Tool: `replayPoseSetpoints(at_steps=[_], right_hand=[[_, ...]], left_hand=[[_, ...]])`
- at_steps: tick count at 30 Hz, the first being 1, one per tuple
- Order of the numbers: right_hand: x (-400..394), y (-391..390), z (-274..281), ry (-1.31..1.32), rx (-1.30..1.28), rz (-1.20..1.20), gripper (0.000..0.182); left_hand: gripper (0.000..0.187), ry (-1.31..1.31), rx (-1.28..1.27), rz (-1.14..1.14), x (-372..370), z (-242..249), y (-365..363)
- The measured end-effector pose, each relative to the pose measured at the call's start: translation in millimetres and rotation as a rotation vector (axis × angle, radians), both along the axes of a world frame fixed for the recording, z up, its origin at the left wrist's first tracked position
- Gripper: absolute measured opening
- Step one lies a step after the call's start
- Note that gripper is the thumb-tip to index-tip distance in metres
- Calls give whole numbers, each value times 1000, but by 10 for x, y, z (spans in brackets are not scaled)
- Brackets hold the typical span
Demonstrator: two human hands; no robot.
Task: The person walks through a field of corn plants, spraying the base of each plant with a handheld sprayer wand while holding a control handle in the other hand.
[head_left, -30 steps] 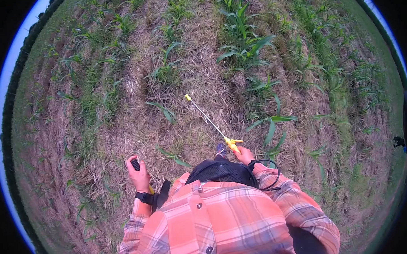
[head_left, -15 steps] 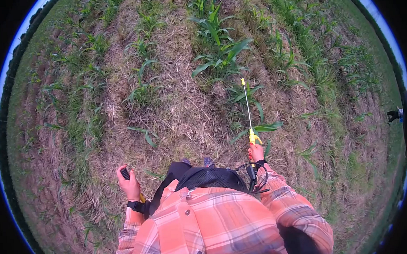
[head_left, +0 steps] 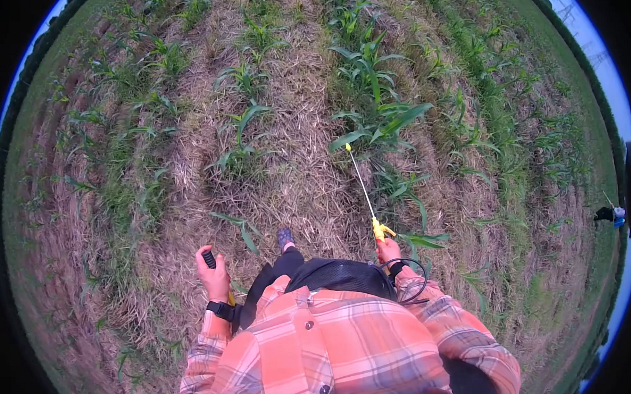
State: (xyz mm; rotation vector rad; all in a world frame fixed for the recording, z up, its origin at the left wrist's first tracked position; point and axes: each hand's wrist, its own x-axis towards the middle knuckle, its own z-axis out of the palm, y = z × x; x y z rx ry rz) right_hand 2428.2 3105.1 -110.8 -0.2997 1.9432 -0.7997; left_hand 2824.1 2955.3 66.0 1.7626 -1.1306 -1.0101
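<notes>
My right grip [head_left: 388, 250] clasps the yellow wand [head_left: 364, 192], which extends forward with its tip near a leaf [head_left: 350, 138], my left grip [head_left: 214, 273] holds a black handle [head_left: 208, 259], and straw ground [head_left: 297, 173] lies open left of the wand.

The right grip [head_left: 388, 251] holds a spray wand [head_left: 380, 229] by its yellow handle, its tip reaching forward to the low leaf of a green plant [head_left: 401, 120]; whether they touch is hard to tell. The left grip [head_left: 214, 275] curls round a ridged black handle [head_left: 208, 259]. One patterned shoe [head_left: 285, 236] shows on the straw-strewn field [head_left: 308, 173]; another person [head_left: 612, 215] appears small near the field's right edge.
</notes>
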Motion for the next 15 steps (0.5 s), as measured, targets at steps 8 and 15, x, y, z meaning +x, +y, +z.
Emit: replayPoseSetpoints(at_steps=[8, 15], right_hand=[[531, -1257, 217, 229, -105, 517, 22], [818, -1937, 592, 227, -202, 751, 24]], left_hand=[[23, 44, 0, 85, 486, -156, -582], [23, 75, 8, 67, 443, 6, -1089]])
